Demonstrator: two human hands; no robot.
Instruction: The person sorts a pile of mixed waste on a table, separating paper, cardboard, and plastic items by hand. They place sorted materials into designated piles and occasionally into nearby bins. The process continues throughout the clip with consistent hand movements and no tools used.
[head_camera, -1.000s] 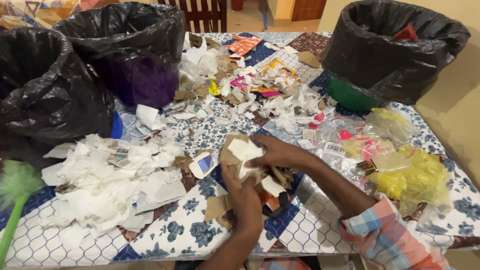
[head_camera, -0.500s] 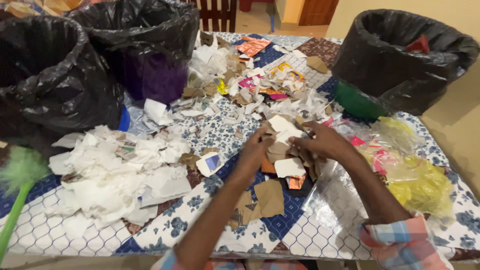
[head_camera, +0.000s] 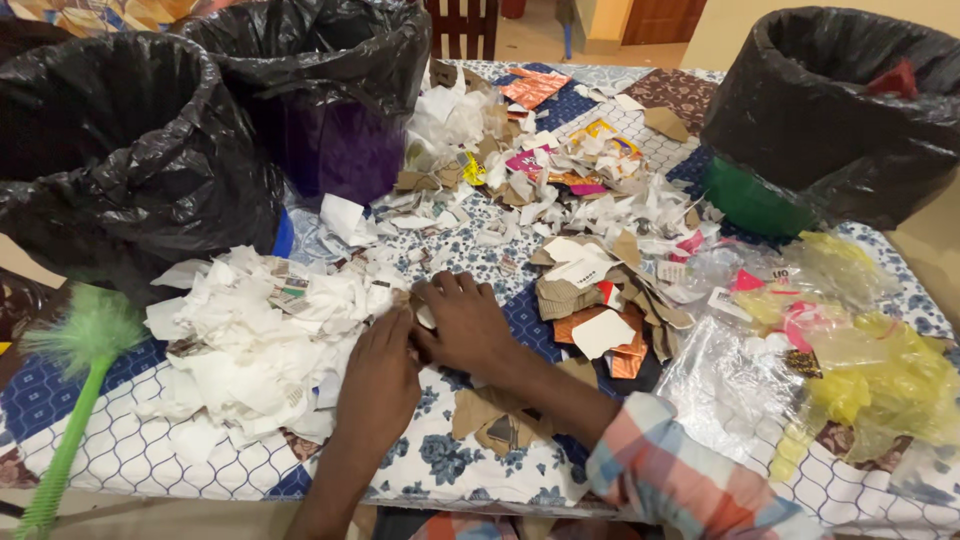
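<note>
Both hands (head_camera: 425, 345) meet beside white paper heap (head_camera: 255, 345) | grip hidden, cannot tell

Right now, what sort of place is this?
Probably a home dining room used for sorting waste: a table under a floral patchwork cloth, black-lined bins on it, a wooden chair behind. Both hands rest by torn white paper.

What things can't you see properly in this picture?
- Head view: whatever lies under the right hand and left hand is covered by them.
- The insides of the black bin bags are too dark to make out.
- The green brush is cut off by the bottom edge.
- Print on the paper scraps is too small to make out.
</note>
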